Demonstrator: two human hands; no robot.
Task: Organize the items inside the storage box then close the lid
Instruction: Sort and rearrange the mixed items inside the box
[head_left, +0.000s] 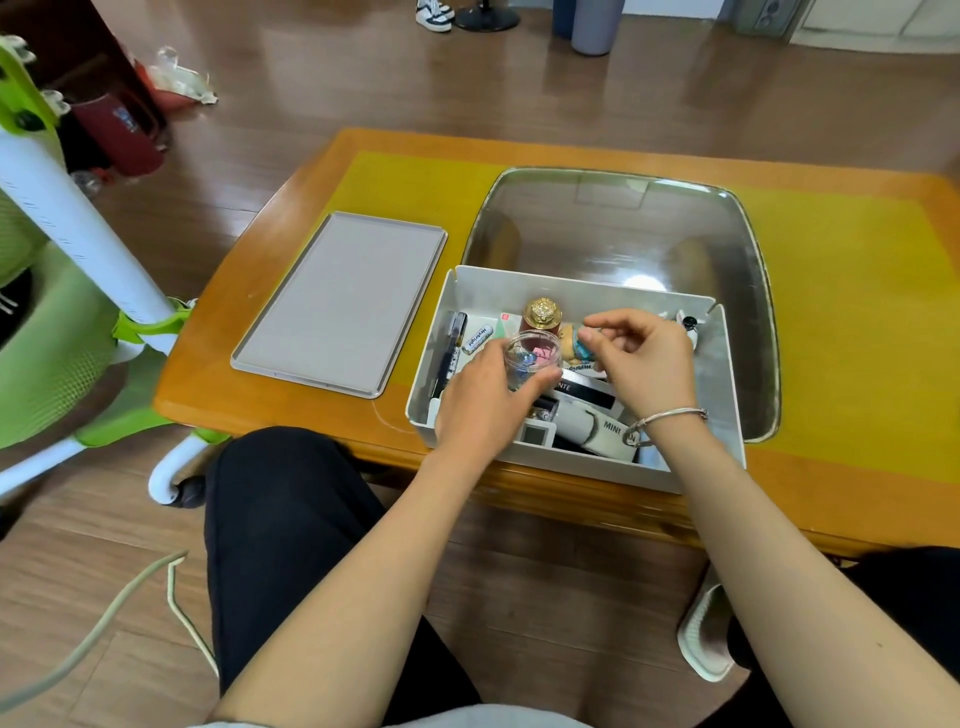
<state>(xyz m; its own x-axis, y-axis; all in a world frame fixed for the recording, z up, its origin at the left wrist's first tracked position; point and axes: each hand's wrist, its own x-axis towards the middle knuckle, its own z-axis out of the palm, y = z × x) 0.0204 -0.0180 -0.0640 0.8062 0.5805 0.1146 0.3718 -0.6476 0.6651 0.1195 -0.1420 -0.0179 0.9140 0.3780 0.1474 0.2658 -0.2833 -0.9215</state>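
Observation:
A white storage box (441, 332) stands open on the near edge of the wooden table. Inside lie a black pen (451, 348), a battery (478, 339), a gold-capped bottle (542, 317), a small bear figure (571, 345), a black carton (584, 388) and a white mini fan (597, 431). My left hand (480, 400) grips a clear round jar (532, 358) of coloured clips above the box. My right hand (641, 358) hovers over the box, fingers curled, fingertips close to the bear figure. The grey lid (343, 306) lies flat on the table left of the box.
A large steel tray (623, 228) sits under and behind the box on a yellow mat (857, 312). A green and white chair (62, 312) stands at the left. A cable (104, 623) trails on the floor. My knees are below the table edge.

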